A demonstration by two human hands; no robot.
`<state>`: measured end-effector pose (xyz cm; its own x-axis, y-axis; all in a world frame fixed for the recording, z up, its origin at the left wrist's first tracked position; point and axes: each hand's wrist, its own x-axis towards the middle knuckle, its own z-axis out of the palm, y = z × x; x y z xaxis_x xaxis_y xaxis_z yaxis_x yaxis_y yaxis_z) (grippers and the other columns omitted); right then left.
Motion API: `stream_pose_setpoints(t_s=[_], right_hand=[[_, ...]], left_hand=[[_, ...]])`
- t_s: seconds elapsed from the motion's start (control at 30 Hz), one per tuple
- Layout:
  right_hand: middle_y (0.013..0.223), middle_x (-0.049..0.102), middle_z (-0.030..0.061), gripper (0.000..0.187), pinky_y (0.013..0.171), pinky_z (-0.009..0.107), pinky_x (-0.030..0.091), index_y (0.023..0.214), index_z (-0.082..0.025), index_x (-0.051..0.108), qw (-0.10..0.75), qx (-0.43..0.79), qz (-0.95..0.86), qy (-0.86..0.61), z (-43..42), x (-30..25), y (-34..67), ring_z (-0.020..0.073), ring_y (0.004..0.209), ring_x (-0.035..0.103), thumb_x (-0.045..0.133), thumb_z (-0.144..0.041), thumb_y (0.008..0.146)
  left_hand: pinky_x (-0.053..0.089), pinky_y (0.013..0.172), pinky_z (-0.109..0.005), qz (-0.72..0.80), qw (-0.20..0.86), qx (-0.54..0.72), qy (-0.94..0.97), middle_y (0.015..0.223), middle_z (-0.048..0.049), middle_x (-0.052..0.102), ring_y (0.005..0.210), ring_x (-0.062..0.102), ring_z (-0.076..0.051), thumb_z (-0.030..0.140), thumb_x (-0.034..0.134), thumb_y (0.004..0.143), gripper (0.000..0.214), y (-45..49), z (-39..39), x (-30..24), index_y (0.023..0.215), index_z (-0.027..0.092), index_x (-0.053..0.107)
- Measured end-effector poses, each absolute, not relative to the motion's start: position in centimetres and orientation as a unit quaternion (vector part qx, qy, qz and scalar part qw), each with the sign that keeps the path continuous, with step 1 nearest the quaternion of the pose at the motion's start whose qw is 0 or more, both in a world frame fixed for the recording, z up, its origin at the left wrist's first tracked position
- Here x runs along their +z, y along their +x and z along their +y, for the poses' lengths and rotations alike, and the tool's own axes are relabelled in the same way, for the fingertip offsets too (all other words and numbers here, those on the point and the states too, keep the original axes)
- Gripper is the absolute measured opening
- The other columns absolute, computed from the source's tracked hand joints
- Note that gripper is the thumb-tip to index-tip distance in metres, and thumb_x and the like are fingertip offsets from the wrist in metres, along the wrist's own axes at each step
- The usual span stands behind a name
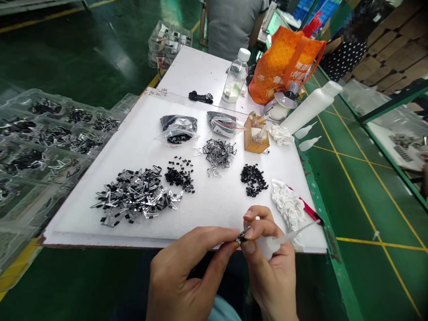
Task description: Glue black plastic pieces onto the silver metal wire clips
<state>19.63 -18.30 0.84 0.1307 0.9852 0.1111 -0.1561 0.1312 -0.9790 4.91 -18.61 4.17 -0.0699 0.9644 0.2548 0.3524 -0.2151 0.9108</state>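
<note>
My left hand (pixel 185 267) pinches a small black-and-metal part (pixel 242 236) between thumb and forefinger, just over the front edge of the white foam board (pixel 207 232). My right hand (pixel 270 263) grips a small white squeeze bottle (pixel 267 246) with a thin nozzle pointing to the upper right, and its fingertips sit close to the part. Spread on the board are a large heap of black-and-silver metal clips (pixel 133 196), a smaller clip heap (pixel 218 156), and piles of tiny black pieces (pixel 253 179). White crumpled cloth (pixel 287 205) lies just beyond my right hand.
Clear trays of parts (pixel 50 133) stand left of the board. Behind it are two zip bags (pixel 178 127), a small wooden holder (pixel 256 138), a large white bottle (pixel 312 107), a water bottle (pixel 236 76) and an orange bag (pixel 284 64). A person in grey (pixel 230 26) sits beyond.
</note>
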Motion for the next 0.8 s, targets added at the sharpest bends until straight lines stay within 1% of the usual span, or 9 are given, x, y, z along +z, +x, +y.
stream_pose_setpoints(t_s=[0.13,0.27,0.47,0.7,0.8], right_hand=[[0.107,0.061,-0.0019,0.006,0.063,0.024,0.047,0.092,-0.031,0.076,0.594,0.475,-0.463,-0.455,-18.38,0.81,19.83,0.008,0.069,0.058,0.079,-0.026,0.091],[0.105,0.062,-0.001,0.005,0.063,0.025,0.046,0.091,-0.031,0.077,0.593,0.458,-0.478,-0.458,-18.2,0.87,19.94,0.0102,0.074,0.06,0.08,-0.026,0.091],[0.104,0.062,-0.0005,0.005,0.067,0.024,0.047,0.091,-0.031,0.077,0.591,0.441,-0.49,-0.466,-17.93,0.85,19.99,0.0122,0.082,0.062,0.079,-0.027,0.091],[0.108,0.06,-0.0021,0.006,0.07,0.022,0.048,0.094,-0.033,0.076,0.577,0.451,-0.493,-0.469,-18.22,0.62,20.3,0.0102,0.082,0.062,0.076,-0.027,0.094],[0.108,0.06,-0.0024,0.008,0.07,0.022,0.049,0.094,-0.032,0.075,0.575,0.45,-0.499,-0.467,-18.22,0.65,20.25,0.0098,0.081,0.062,0.076,-0.025,0.094]], left_hand=[[0.057,0.065,-0.011,0.536,0.298,0.492,0.618,0.093,0.013,0.082,0.074,0.076,-0.007,0.012,0.072,0.092,0.026,4.87,-18.65,4.05,0.103,0.035,0.072],[0.057,0.068,-0.011,0.527,0.3,0.496,0.622,0.093,0.0122,0.081,0.075,0.076,-0.006,0.01,0.072,0.092,0.026,4.93,-18.53,3.94,0.104,0.033,0.072],[0.058,0.07,-0.01,0.52,0.299,0.498,0.627,0.093,0.0117,0.081,0.077,0.076,-0.006,0.009,0.071,0.093,0.026,4.92,-18.47,3.97,0.104,0.032,0.072],[0.06,0.073,-0.011,0.513,0.285,0.497,0.64,0.094,0.0099,0.081,0.078,0.077,-0.007,0.009,0.07,0.094,0.025,4.95,-18.47,3.92,0.105,0.031,0.071],[0.061,0.077,-0.013,0.514,0.279,0.489,0.647,0.096,0.0094,0.082,0.081,0.078,-0.008,0.009,0.069,0.094,0.025,4.87,-18.42,3.93,0.107,0.031,0.071]])
